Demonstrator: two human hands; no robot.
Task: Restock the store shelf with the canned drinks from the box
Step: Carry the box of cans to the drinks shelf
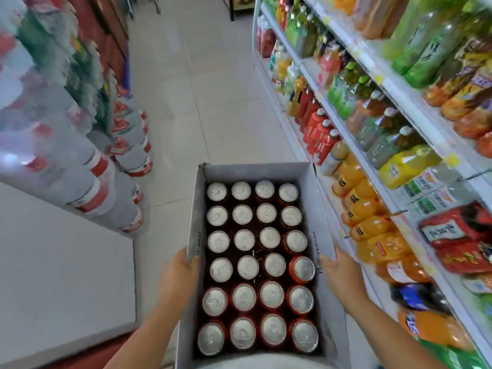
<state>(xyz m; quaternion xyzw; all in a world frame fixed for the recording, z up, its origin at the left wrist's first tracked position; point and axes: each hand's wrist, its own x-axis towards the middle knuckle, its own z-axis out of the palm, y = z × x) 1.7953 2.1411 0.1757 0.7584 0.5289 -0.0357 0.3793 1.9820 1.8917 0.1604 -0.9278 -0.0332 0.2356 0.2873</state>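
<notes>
Setting: store aisle, pale tiled floor (202, 97), shelf (372, 73) of bottled drinks along your right.
Nearest: box (323, 230), open-topped cardboard, carried against your body. Your left hand (177, 272) grips its left wall; your right hand (339, 270) is closed on its right wall.
Contents: cans (255, 267), 24 counted, six rows of four, upright, tops silver.
Handling: likely heavy when full; cardboard walls may flex, so support it from beneath. Single cans are rigid, smooth; take each around its side.
Farther left: wrapped packs of bottled water (87, 166), blurred, uncounted.
</notes>
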